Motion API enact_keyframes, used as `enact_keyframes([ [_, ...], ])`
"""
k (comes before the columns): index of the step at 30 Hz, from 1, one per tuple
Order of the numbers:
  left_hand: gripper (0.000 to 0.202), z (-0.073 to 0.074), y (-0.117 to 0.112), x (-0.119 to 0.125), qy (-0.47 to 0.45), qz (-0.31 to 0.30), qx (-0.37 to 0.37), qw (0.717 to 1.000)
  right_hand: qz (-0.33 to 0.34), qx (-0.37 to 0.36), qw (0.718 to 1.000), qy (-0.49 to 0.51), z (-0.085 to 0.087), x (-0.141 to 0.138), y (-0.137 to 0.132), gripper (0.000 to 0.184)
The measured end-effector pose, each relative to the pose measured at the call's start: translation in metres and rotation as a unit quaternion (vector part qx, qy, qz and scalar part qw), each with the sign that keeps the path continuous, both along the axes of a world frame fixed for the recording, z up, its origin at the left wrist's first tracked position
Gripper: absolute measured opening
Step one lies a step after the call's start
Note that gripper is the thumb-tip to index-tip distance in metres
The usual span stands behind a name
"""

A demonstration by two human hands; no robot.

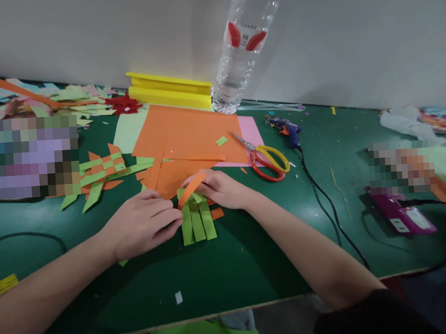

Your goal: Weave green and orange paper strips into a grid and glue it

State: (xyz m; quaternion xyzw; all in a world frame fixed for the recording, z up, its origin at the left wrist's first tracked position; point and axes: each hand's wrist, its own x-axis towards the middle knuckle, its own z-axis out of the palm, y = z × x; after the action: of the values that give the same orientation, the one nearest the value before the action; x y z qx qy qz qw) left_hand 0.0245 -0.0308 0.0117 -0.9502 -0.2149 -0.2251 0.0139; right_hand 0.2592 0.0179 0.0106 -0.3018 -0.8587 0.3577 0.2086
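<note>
My left hand point(143, 223) rests on the green table with fingers pressed together at the left end of an orange paper strip point(191, 187). My right hand point(220, 188) pinches the strip's right end. The strip lies across several light green paper strips point(196, 223) that lie side by side. Orange paper sheets point(186, 134) lie just behind my hands. A finished orange and green woven piece point(102, 170) sits to the left.
Scissors with yellow and red handles point(265, 157) lie right of the orange sheets. A clear plastic bottle point(240, 50) stands at the back by yellow folded card point(171, 89). A blue glue gun point(287, 130) with black cord, a purple device point(402, 215) and paper scraps point(52, 99) surround the green table point(222, 278).
</note>
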Motion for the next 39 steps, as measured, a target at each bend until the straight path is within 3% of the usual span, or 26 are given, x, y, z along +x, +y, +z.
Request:
enact_keyframes([
  [5,0.004,0.000,-0.002,-0.001,-0.066,0.058,-0.006,0.996,-0.007,-0.008,1.000,0.018,0.000,-0.002,-0.002,0.026],
  [8,0.019,0.000,0.000,-0.001,-0.053,0.090,-0.015,0.994,-0.001,-0.007,1.000,0.028,-0.001,-0.002,-0.001,0.026],
  [20,0.021,-0.008,0.005,0.000,0.017,0.039,-0.011,0.999,0.003,0.007,1.000,-0.022,0.003,-0.001,-0.002,0.035],
  [25,0.024,-0.006,0.005,0.001,0.018,0.046,0.004,0.999,0.002,-0.003,1.000,-0.019,0.004,0.000,-0.002,0.036],
  [39,0.026,-0.010,0.004,0.002,-0.018,0.104,-0.063,0.992,0.010,-0.035,0.999,0.007,0.005,0.001,-0.001,0.041],
])
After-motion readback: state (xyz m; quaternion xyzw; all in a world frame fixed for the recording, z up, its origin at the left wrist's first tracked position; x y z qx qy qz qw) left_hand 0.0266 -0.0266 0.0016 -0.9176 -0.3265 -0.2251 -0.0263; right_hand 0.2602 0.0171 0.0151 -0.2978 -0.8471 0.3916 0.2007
